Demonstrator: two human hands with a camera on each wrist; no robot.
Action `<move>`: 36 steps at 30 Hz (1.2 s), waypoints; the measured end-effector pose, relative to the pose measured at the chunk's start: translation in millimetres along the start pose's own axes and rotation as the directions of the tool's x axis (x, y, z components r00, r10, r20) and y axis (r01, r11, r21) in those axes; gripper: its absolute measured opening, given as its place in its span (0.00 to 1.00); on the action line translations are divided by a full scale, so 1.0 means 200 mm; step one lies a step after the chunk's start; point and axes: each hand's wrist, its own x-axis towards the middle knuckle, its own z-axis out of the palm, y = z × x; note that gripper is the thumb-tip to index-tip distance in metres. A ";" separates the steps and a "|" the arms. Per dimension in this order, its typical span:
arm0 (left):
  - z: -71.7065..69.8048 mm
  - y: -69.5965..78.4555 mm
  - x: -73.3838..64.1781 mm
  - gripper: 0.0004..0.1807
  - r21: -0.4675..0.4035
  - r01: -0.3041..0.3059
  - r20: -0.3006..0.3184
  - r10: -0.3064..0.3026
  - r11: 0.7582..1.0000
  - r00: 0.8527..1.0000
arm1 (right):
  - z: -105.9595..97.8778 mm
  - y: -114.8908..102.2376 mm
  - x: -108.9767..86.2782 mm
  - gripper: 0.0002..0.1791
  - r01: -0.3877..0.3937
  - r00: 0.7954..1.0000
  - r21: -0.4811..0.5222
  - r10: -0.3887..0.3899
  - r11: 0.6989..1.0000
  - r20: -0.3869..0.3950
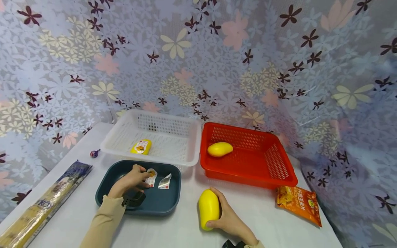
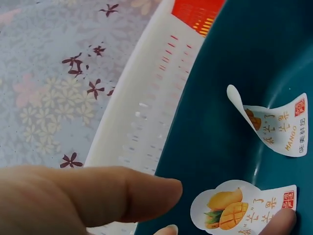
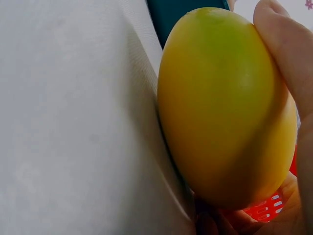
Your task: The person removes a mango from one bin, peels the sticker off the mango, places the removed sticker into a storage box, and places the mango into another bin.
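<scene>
In the head view my left hand [image 1: 132, 181] is over the dark teal tray [image 1: 161, 208], where two mango labels lie. One fingertip touches the corner of the label with a mango picture [image 2: 227, 210]; the thumb stands apart from it. Beside it is a second label [image 2: 281, 125], its end curled up. My right hand [image 1: 231, 220] grips a yellow mango [image 1: 208, 209] in front of the red basket, thumb on one side and fingers on the other. Up close the mango [image 3: 225, 107] looks greenish at one end, right by the white tablecloth; whether it touches the cloth I cannot tell.
Behind the tray stands a white basket [image 1: 173, 151] holding a yellow mango with a label [image 1: 141, 147]. The red basket [image 1: 248, 177] holds another mango [image 1: 220, 149]. An orange snack bag [image 1: 299, 205] lies right; a long noodle-like packet [image 1: 46, 206] and a lollipop [image 1: 94, 153] lie left.
</scene>
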 end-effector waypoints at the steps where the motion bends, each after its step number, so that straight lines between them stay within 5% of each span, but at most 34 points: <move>1: 0.00 0.00 0.00 0.20 0.012 -0.005 0.004 0.005 1.000 1.000 | 0.00 0.00 0.00 0.61 0.002 1.000 0.000 -0.002 1.000 -0.002; 16: 0.04 -0.02 -0.02 0.23 0.135 -0.117 -0.012 0.119 0.984 0.993 | -0.02 0.00 0.01 0.61 0.026 1.000 -0.001 -0.026 1.000 -0.002; 22: 0.09 0.02 -0.09 0.19 0.326 -0.193 -0.036 0.216 0.926 0.976 | -0.01 -0.01 -0.01 0.61 0.019 1.000 -0.001 -0.019 1.000 0.006; 25: 0.10 0.05 -0.12 0.19 0.410 -0.178 -0.092 0.235 0.894 0.968 | -0.01 -0.01 0.00 0.61 0.030 0.999 0.006 -0.030 1.000 0.011; 32: 0.10 0.08 -0.16 0.19 0.487 -0.144 -0.157 0.248 0.861 0.956 | -0.02 -0.01 0.01 0.61 0.022 0.999 0.021 -0.023 1.000 0.023; 36: 0.12 0.12 -0.19 0.17 0.491 -0.163 -0.196 0.291 0.856 0.936 | -0.01 -0.01 0.00 0.61 0.007 0.999 0.030 -0.007 1.000 0.031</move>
